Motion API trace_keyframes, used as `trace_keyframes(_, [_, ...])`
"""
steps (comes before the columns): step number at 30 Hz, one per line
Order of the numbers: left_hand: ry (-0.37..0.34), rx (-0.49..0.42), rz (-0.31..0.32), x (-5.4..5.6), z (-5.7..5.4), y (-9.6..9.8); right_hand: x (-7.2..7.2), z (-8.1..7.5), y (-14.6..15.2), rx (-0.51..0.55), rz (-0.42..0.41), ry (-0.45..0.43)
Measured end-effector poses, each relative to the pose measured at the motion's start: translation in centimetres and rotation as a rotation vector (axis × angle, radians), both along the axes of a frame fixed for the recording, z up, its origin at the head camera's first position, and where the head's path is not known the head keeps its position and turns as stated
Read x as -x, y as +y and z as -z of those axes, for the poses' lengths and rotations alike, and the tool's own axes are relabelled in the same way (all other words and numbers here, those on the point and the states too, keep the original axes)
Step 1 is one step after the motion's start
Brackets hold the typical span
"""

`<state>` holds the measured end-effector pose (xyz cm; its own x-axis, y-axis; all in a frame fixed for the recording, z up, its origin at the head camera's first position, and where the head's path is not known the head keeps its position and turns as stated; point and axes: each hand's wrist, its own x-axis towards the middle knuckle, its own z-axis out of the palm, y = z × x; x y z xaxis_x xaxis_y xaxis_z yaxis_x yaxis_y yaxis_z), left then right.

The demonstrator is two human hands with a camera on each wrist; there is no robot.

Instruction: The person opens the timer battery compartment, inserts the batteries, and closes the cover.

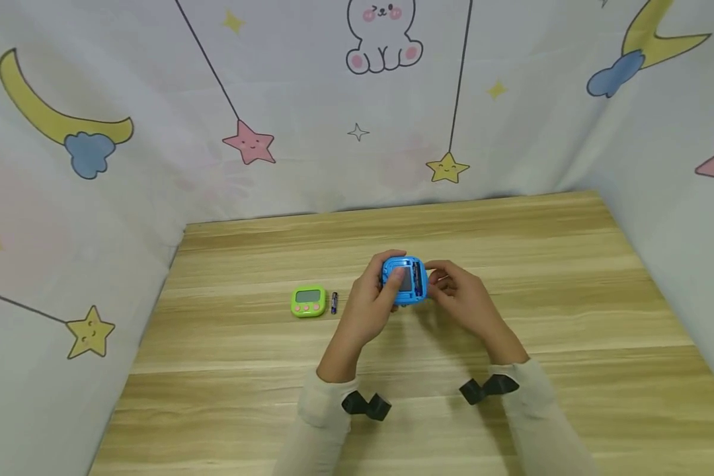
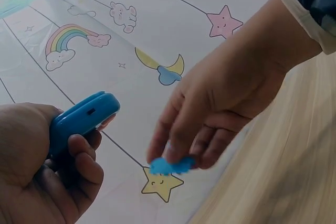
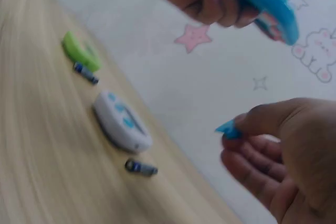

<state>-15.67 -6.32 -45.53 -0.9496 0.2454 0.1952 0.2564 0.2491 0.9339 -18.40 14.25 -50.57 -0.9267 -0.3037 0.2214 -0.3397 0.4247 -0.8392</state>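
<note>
My left hand (image 1: 369, 301) grips a blue digital timer (image 1: 413, 299), its back facing up in the head view with the thumb lying across it. A dark battery (image 1: 418, 277) lies in the uncovered slot along the timer's right side. Close by on the right, my right hand (image 1: 464, 297) pinches a small blue battery cover (image 3: 229, 129) between thumb and fingertips. In the left wrist view that blue cover (image 2: 170, 166) is held apart from the timer (image 2: 84, 121). The head view does not clearly show the cover.
A green timer (image 1: 308, 301) with pink buttons lies left of the hands, a battery (image 1: 334, 303) beside it. The right wrist view also shows a white timer (image 3: 122, 121) with blue buttons and another battery (image 3: 140, 167). Printed cloth (image 1: 333, 178) stands behind the wooden table (image 1: 214, 370).
</note>
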Motion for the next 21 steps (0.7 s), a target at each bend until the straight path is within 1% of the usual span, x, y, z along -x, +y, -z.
trace_keyframes(4, [0.005, -0.009, -0.015, 0.0, -0.2, -0.1, -0.5, -1.8, 0.0, 0.298, 0.016, -0.014])
trace_keyframes(6, [0.009, -0.014, -0.015, 0.0, -0.3, -0.1, -0.7, -2.6, 0.1, 0.401, 0.015, -0.020])
trace_keyframes(7, [0.011, -0.016, -0.014, 0.0, -0.3, -0.1, -0.8, -3.0, 0.1, 0.434, 0.011, -0.019])
trace_keyframes(10, [0.015, -0.025, -0.011, 0.0, -0.4, 0.0, -1.3, -4.0, 0.2, 0.482, 0.001, -0.016])
trace_keyframes(15, [0.014, -0.031, -0.007, -0.1, -0.4, 0.1, -2.1, -5.3, 0.3, 0.520, -0.040, -0.009])
trace_keyframes(19, [0.013, -0.027, 0.002, -0.1, -0.5, 0.2, -2.6, -5.7, 0.2, 0.538, -0.103, -0.013])
trace_keyframes(21, [0.013, -0.022, 0.007, -0.2, -0.5, 0.3, -2.7, -5.7, 0.2, 0.539, -0.118, -0.037])
